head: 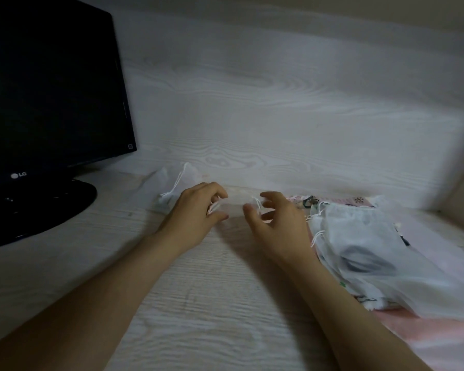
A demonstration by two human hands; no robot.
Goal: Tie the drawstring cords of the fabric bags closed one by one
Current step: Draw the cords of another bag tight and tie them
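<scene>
One small white fabric bag (236, 203) is held between both hands, close to the middle of the back edge of the desk (198, 303). Its left end is pinched by the curled fingers of the left hand (196, 212). The right hand (276, 226) is curled around the white cord (257, 203) at the other end; because of blur it cannot be told whether the cord is gripped. A second bag (176, 183) lies just behind the left hand. More bags (359, 236) are piled on a pink cloth (439, 330) at the right edge. A black LG monitor (51, 89) stands at the back left corner.
</scene>
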